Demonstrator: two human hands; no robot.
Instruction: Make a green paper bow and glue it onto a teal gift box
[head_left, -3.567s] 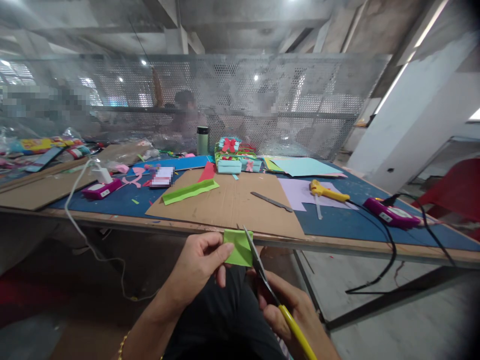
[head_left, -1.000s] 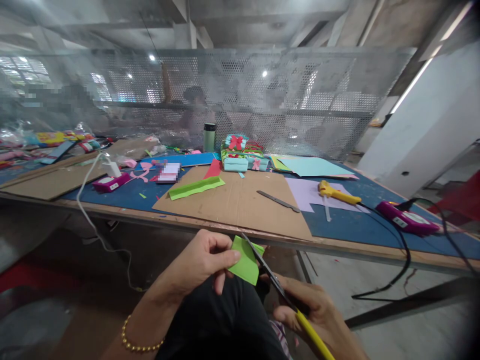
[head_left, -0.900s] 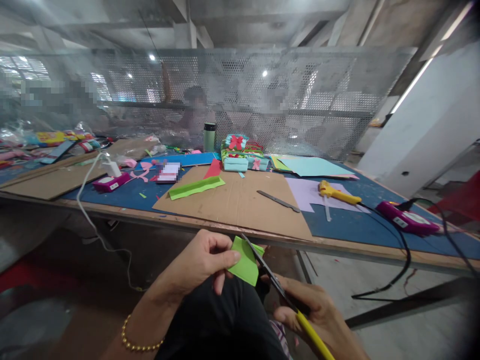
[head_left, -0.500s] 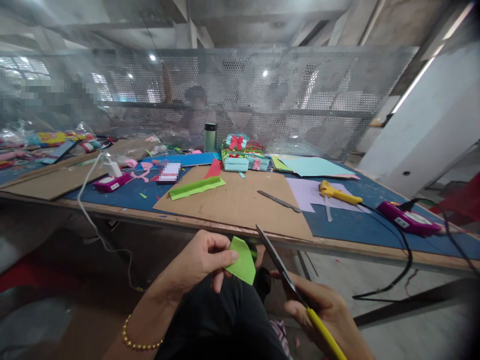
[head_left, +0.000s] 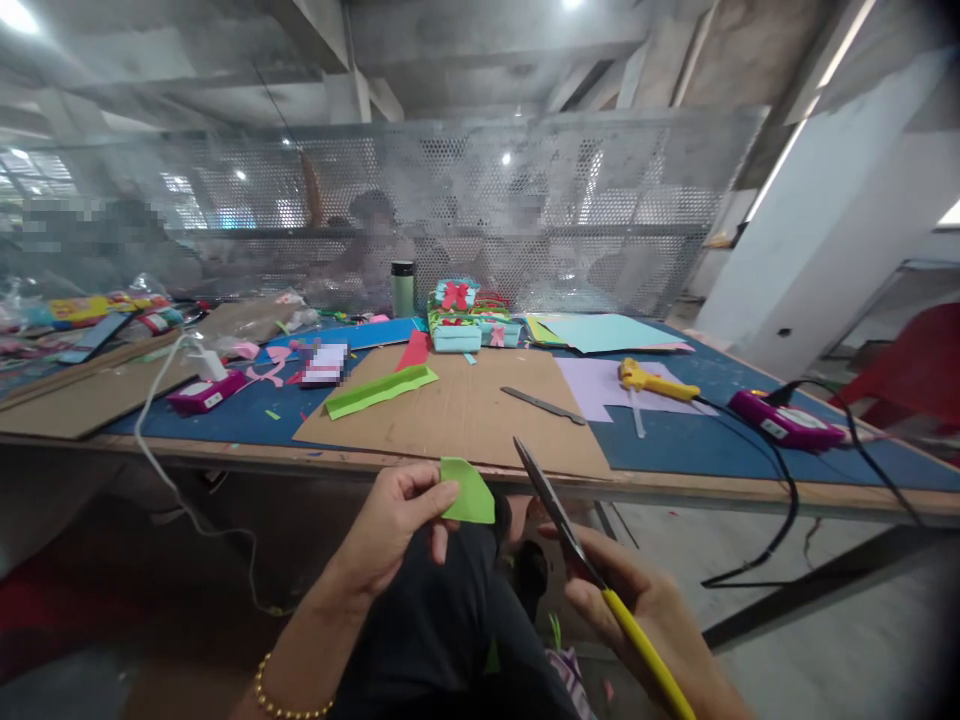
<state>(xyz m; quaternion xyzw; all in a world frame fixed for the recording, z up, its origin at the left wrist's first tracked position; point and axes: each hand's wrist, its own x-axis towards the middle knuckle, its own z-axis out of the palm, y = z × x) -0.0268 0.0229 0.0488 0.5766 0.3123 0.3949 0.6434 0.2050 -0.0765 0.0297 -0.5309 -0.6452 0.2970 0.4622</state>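
Observation:
My left hand (head_left: 394, 525) pinches a small folded piece of green paper (head_left: 466, 491) between thumb and fingers, just below the table's front edge. My right hand (head_left: 637, 605) grips scissors (head_left: 570, 540) with yellow handles; the dark blades point up and left and stand a little to the right of the paper, apart from it. Both hands hover over my lap in dark trousers.
The blue-topped table (head_left: 675, 440) carries a cardboard sheet (head_left: 465, 410), a green paper strip (head_left: 371, 390), a metal blade (head_left: 544, 405), a yellow glue gun (head_left: 652, 382), purple devices with cables (head_left: 784, 425), paper gift boxes (head_left: 465, 315) and coloured sheets (head_left: 600, 333). A perforated metal screen (head_left: 450, 220) stands behind, with people beyond it.
The scissors have come away from the green paper and moved to the right. The paper is smaller, with a slanted edge, and my left hand has lifted it slightly.

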